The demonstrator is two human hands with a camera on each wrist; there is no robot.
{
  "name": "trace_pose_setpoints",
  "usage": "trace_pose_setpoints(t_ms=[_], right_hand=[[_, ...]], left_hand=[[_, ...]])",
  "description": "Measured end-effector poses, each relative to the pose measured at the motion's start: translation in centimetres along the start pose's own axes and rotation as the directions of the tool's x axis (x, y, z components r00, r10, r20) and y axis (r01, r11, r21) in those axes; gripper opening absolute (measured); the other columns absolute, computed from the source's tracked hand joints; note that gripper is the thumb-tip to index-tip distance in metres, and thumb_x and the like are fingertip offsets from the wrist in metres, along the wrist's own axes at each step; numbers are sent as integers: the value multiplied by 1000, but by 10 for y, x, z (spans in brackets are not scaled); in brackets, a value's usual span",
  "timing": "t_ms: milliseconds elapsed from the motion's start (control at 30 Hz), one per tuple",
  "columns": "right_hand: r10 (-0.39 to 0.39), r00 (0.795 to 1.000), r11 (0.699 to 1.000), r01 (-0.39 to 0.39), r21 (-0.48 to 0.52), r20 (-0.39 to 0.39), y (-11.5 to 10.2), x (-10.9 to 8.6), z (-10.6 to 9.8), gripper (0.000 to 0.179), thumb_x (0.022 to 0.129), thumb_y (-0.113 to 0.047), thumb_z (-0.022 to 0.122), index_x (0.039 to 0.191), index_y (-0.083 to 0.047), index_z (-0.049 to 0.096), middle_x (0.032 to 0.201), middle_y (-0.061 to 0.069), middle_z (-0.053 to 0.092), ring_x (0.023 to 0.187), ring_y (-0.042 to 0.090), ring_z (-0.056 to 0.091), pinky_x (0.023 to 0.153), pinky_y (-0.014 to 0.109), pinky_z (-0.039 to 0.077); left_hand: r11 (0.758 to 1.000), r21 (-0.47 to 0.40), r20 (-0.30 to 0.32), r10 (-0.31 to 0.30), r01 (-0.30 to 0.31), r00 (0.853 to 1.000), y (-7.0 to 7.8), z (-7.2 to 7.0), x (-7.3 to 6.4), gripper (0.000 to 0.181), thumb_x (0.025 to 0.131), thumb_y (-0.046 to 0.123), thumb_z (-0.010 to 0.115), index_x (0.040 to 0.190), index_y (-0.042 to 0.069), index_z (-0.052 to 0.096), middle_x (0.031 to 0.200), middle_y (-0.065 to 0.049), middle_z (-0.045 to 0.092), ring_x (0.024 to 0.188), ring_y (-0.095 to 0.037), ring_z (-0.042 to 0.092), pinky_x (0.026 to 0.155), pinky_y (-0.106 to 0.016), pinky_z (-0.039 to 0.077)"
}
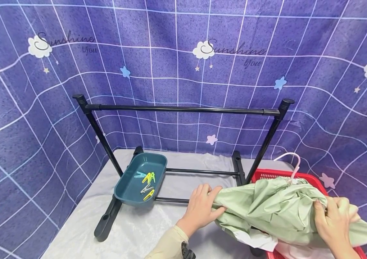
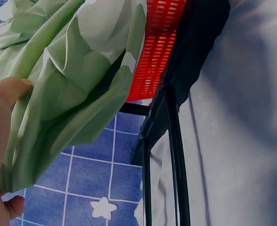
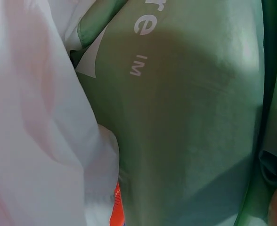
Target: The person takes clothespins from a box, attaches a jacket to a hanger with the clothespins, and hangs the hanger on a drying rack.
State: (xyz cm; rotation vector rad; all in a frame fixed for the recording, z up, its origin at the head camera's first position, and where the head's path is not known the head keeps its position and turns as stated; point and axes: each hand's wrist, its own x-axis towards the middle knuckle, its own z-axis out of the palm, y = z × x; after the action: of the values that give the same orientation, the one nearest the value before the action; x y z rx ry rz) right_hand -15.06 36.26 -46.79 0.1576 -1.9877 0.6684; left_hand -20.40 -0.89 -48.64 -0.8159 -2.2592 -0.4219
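A light green garment [image 1: 274, 205] with white parts is stretched between both hands above the red basket. My left hand [image 1: 202, 204] pinches its left end between thumb and fingers; the left wrist view shows the thumb pressing on the folded green cloth [image 2: 68, 84]. At the other side my right hand [image 1: 337, 219] grips a bunched part of it, thumb on top. White printed letters show on the green fabric [image 3: 176, 103] in the right wrist view. A pale pink hanger hook [image 1: 295, 162] sticks up from the top of the garment.
The red basket [image 1: 313, 178] holds white cloth [image 1: 303, 251] under the garment. A black rack with a top bar [image 1: 180, 109] stands on the pale cloth-covered surface. By its left foot sits a teal tray [image 1: 128, 183] holding several clothes pegs [image 1: 148, 189]. A purple curtain hangs behind.
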Motion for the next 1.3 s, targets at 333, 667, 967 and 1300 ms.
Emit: trace_pose_setpoints(t_ms=[333, 667, 967, 1300], right_hand=[[20, 999, 1000, -20, -8, 27, -1, 0, -1, 27, 81, -16, 56, 83, 10, 52, 85, 27, 39, 86, 56, 31, 72, 54, 15], [-7, 1000, 1000, 7, 2, 6, 0, 1, 1, 33, 85, -22, 53, 83, 11, 51, 84, 28, 38, 82, 54, 32, 73, 60, 15], [4, 1000, 1000, -4, 7, 14, -2, 1, 2, 27, 80, -15, 54, 83, 11, 52, 84, 28, 39, 81, 51, 33, 71, 57, 17], [-25, 1000, 1000, 25, -3, 3, 2, 1, 3, 34, 86, -24, 53, 82, 10, 51, 82, 26, 39, 79, 51, 33, 72, 56, 15]], left_hand=[[1000, -19, 29, 1, 0, 1000, -3, -6, -1, 61, 80, 50, 74, 128, 15, 57, 98, 0, 52, 84, -15, 47, 73, -29, 41], [998, -50, 45, -22, 24, 999, -6, -8, -1, 64, 81, 51, 71, 131, 13, 56, 100, -2, 54, 86, -16, 49, 77, -32, 43], [996, -80, -3, -43, 42, 999, -14, -10, -3, 66, 81, 48, 70, 132, 9, 55, 98, -4, 54, 85, -17, 48, 76, -32, 43], [996, -58, -9, -68, 67, 998, -25, -16, -9, 65, 82, 47, 68, 132, 7, 54, 98, -5, 54, 87, -19, 49, 74, -33, 42]])
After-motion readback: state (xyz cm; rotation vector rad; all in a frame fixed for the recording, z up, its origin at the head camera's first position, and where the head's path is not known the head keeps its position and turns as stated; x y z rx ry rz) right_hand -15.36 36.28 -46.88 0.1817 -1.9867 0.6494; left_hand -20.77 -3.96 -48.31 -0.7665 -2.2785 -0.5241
